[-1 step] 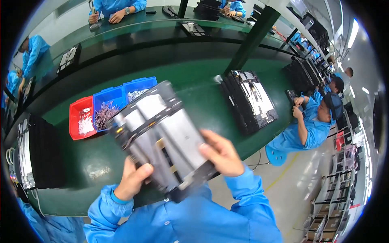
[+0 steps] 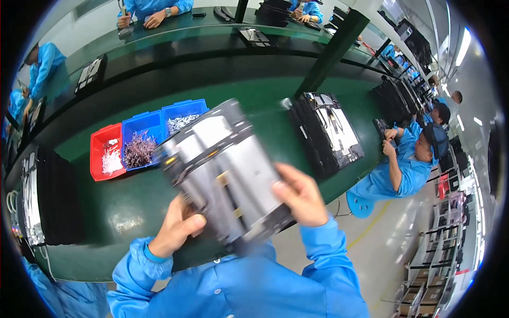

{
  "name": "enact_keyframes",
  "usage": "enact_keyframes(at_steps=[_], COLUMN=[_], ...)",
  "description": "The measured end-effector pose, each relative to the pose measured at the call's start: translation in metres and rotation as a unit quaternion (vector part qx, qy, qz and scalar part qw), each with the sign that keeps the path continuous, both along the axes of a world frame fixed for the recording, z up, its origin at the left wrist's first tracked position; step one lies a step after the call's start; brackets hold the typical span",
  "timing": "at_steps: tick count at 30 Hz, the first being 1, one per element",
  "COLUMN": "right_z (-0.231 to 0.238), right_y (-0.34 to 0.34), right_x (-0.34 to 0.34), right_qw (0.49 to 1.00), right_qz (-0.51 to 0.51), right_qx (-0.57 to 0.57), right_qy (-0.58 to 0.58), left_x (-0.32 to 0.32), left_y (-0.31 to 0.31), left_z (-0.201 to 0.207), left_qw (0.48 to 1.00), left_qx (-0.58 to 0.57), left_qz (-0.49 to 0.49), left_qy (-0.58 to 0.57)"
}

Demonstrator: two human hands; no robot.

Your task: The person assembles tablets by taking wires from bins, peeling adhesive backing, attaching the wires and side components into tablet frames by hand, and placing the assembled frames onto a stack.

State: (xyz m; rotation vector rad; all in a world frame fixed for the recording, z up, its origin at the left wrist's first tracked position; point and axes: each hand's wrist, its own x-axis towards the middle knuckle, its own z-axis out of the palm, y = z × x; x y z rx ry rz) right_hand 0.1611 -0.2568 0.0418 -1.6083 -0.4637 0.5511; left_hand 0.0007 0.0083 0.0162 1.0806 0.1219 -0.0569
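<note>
Between my hands, tilted above the bench, is a flat black device chassis with silver panels (image 2: pixel 241 172), blurred by motion. My right hand (image 2: pixel 302 196) grips its right edge, with the thumb on the panel face and the fingers partly behind. At the lower left edge, my left hand (image 2: pixel 180 225) is closed against the chassis, its fingertips hidden behind it. Beyond its upper left corner stand a red bin (image 2: pixel 96 153) of small white parts, a blue bin (image 2: pixel 127 129) of thin purplish parts and another blue bin (image 2: pixel 197 108) of small whitish pieces.
A stack of similar chassis (image 2: pixel 336 127) sits on the green bench (image 2: pixel 119 212) to the right. More are stacked on edge (image 2: pixel 55 201) at the left. A dark green post (image 2: pixel 331 53) rises behind. At right, a co-worker in blue (image 2: pixel 408 169) works near a blue stool (image 2: pixel 360 204).
The chassis has shifted a little to the right and up with my right hand. My left hand has moved slightly right. The bins and stacks stay where they were.
</note>
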Motion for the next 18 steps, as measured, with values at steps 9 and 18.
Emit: enact_keyframes(at_steps=[9,18], right_z=[0.052,0.022], right_y=[-0.179,-0.209], right_x=[0.182,0.249], right_qw=[0.982,0.985], right_qz=[-0.183,-0.164], right_qx=[0.013,0.010], right_qy=[-0.053,0.059], left_x=[0.022,0.017], left_y=[0.042,0.040], left_z=[-0.067,-0.066], left_qw=[0.959,0.928], left_qx=[0.276,0.367], left_qz=[0.065,0.060], left_qy=[-0.005,-0.030])
